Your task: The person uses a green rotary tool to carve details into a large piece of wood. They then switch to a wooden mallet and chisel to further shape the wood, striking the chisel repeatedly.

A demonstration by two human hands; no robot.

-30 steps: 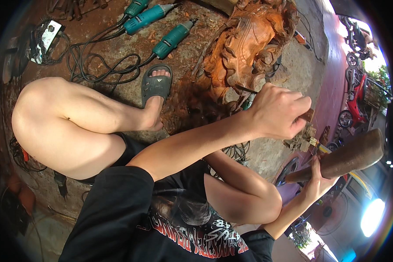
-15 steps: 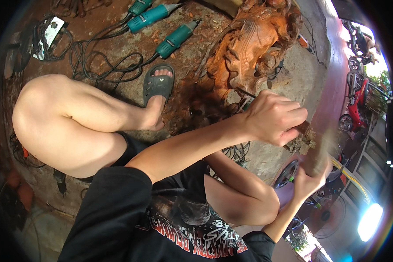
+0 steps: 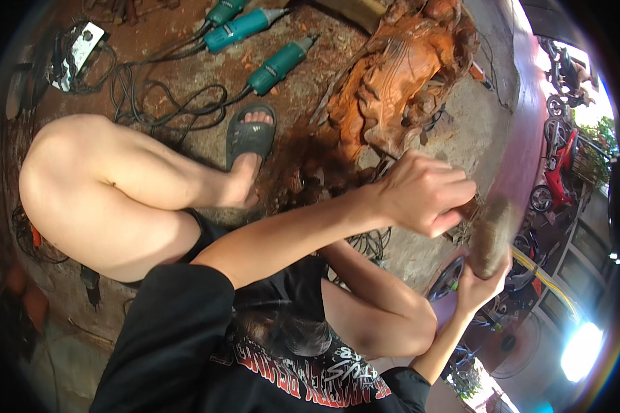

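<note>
My left hand (image 3: 428,194) is closed around a carving chisel. A dark stretch of the chisel's shaft (image 3: 386,152) shows between my fist and the carved wood; most of the handle is hidden in my fingers. The shaft points at the lower end of an orange-brown wood carving (image 3: 393,86) with flowing, grooved relief. To the right, my right hand (image 3: 484,283) grips a thick, rounded wooden mallet (image 3: 491,239), slightly blurred, its head close to the back end of the chisel. I cannot tell if they touch.
Several teal power grinders (image 3: 280,67) with black cords (image 3: 176,113) lie on the dusty floor beyond my sandalled foot (image 3: 250,138). A white power strip (image 3: 83,55) is at upper left. A wooden block (image 3: 355,12) sits behind the carving. Motorbikes (image 3: 563,168) stand at far right.
My left hand with the chisel has shifted slightly left and down. The mallet in my right hand has moved a little left and is less blurred.
</note>
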